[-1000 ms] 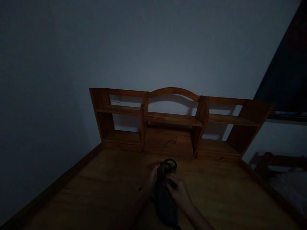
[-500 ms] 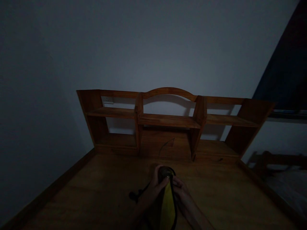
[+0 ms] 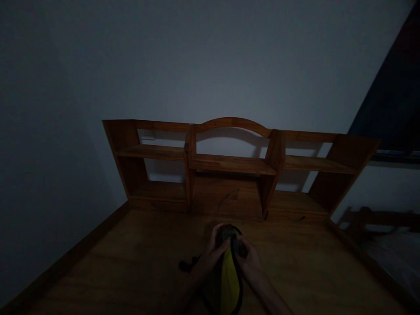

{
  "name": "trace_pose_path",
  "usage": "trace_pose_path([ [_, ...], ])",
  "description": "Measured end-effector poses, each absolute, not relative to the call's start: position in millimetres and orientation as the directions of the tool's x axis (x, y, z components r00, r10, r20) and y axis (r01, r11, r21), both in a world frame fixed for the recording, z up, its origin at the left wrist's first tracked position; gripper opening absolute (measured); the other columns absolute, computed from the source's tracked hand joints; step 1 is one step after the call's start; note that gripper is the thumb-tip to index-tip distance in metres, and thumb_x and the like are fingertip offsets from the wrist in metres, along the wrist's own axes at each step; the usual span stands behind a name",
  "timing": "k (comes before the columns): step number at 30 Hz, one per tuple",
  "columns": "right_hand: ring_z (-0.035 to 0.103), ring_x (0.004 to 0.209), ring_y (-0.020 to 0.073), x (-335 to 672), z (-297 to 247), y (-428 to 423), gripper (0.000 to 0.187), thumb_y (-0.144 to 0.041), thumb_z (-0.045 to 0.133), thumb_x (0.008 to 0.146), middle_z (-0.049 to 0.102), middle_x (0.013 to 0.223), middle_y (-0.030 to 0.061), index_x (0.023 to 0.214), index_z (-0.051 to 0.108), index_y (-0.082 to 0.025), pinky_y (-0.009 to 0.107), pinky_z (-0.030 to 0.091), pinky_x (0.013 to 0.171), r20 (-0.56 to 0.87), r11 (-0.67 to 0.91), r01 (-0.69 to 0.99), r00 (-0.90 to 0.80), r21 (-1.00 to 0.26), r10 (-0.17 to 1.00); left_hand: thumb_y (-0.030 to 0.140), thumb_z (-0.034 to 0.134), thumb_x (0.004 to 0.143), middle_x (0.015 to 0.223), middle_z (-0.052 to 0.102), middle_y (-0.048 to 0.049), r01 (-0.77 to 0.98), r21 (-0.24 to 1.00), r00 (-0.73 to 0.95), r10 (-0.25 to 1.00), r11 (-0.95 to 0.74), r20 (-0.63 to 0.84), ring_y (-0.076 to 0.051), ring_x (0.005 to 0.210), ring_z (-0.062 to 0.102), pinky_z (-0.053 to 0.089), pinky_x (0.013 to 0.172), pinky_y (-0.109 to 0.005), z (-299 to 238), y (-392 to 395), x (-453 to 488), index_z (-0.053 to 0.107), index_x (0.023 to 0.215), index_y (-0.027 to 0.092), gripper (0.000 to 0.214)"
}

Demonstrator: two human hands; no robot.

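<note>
A yellow piece with black edging (image 3: 230, 282), which looks like a soft bag or pouch, stands between my hands above the wooden desk top (image 3: 147, 262). My left hand (image 3: 214, 251) is closed around its dark upper end, thumb pressed on top. My right hand (image 3: 250, 259) grips the black edge from the other side, with its fingers curled around a dark part. A dark knobbed end (image 3: 186, 265), perhaps of a cord or strap, sticks out left of my left wrist. Dim light hides the finer details.
A wooden shelf unit (image 3: 229, 164) with several compartments runs along the back of the desk against the wall (image 3: 210, 61). A socket (image 3: 147, 135) shows through its left part. Raised wooden edges border the desk. A dark window-like panel (image 3: 393, 96) is at the right.
My right hand has shifted its hold on the black edge and pulled it slightly, so the yellow side looks more bowed. My left hand stays at the upper end.
</note>
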State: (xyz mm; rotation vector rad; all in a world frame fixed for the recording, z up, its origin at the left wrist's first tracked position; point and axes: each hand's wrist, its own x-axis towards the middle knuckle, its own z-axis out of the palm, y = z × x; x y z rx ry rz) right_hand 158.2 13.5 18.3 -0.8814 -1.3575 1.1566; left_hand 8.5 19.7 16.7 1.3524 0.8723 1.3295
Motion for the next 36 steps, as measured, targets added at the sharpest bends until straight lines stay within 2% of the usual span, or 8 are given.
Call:
trace_pose_path([
  [4, 0.065, 0.09, 0.0257, 160.4, 22.8, 11.5, 0.027, -0.037, 0.071, 0.077, 0.071, 0.094, 0.0072, 0.095, 0.065, -0.018, 0.035, 0.051, 0.083, 0.247, 0.236, -0.084, -0.181, -0.968, 0.952, 0.035, 0.06, 0.085, 0.129, 0.055, -0.0058, -0.171, 0.958, 0.119, 0.96, -0.23, 0.252, -0.022, 0.123, 0.048, 0.035, 0.108, -0.036, 10.5, 25.9, 8.4, 0.05, 0.125, 0.026, 0.043],
  [12, 0.064, 0.099, 0.0275, 162.8, 20.2, 12.5, 0.033, -0.038, 0.071, 0.076, 0.07, 0.105, 0.0078, 0.104, 0.066, -0.02, 0.04, 0.048, 0.091, 0.208, 0.2, -0.059, -0.212, -0.978, 0.955, 0.035, 0.067, 0.08, 0.12, 0.061, -0.0056, -0.33, 0.917, 0.052, 0.966, -0.223, 0.254, -0.023, 0.116, 0.055, 0.04, 0.104, -0.037, -14.4, 44.3, 10.2, 0.059, 0.115, 0.024, 0.037],
  [16, 0.062, 0.104, 0.0273, 165.0, 13.1, 12.8, 0.035, -0.036, 0.069, 0.078, 0.068, 0.111, 0.008, 0.109, 0.064, -0.02, 0.04, 0.047, 0.093, 0.23, 0.23, -0.03, -0.248, -0.973, 0.941, 0.036, 0.068, 0.079, 0.116, 0.065, -0.0068, -0.461, 0.882, 0.08, 0.986, -0.095, 0.147, -0.024, 0.109, 0.059, 0.044, 0.099, -0.038, -12.8, 44.2, 13.3, 0.061, 0.112, 0.023, 0.037],
  [20, 0.063, 0.097, 0.0253, 163.5, 9.8, 11.7, 0.03, -0.032, 0.069, 0.077, 0.07, 0.102, 0.0057, 0.104, 0.064, -0.02, 0.037, 0.048, 0.089, 0.275, 0.292, 0.055, -0.212, -0.955, 0.938, 0.039, 0.071, 0.075, 0.121, 0.064, -0.0093, -0.544, 0.839, 0.111, 0.989, -0.021, 0.097, -0.028, 0.114, 0.058, 0.042, 0.101, -0.04, -1.3, 38.8, 14.5, 0.063, 0.115, 0.022, 0.044],
  [26, 0.063, 0.08, 0.0225, 159.7, 11.7, 11.7, 0.022, -0.034, 0.072, 0.072, 0.069, 0.081, 0.002, 0.086, 0.066, -0.018, 0.03, 0.049, 0.074, 0.228, 0.243, 0.085, -0.157, -0.966, 0.961, 0.041, 0.07, 0.077, 0.117, 0.066, -0.0099, -0.586, 0.809, 0.174, 0.982, 0.046, 0.07, -0.028, 0.112, 0.06, 0.042, 0.101, -0.041, 8.0, 33.4, 14.3, 0.064, 0.116, 0.021, 0.045],
  [31, 0.06, 0.076, 0.0198, 157.3, 7.0, 15.3, 0.02, -0.033, 0.073, 0.071, 0.066, 0.076, 0.0004, 0.081, 0.064, -0.018, 0.028, 0.047, 0.071, 0.244, 0.259, 0.099, -0.135, -0.961, 0.96, 0.047, 0.073, 0.071, 0.117, 0.067, -0.0096, -0.588, 0.807, 0.121, 0.992, 0.056, 0.019, -0.029, 0.116, 0.057, 0.039, 0.105, -0.041, 6.1, 36.4, 15.1, 0.067, 0.111, 0.02, 0.049],
  [36, 0.053, 0.067, 0.0159, 155.1, 1.2, 16.7, 0.032, -0.036, 0.08, 0.063, 0.055, 0.066, -0.0044, 0.069, 0.052, -0.02, 0.024, 0.042, 0.06, 0.274, 0.278, 0.177, -0.048, -0.944, 0.96, 0.052, 0.068, 0.074, 0.119, 0.067, -0.0107, -0.489, 0.872, 0.099, 0.994, 0.014, 0.04, -0.03, 0.117, 0.057, 0.037, 0.106, -0.041, 9.6, 35.1, 12.3, 0.069, 0.11, 0.019, 0.049],
])
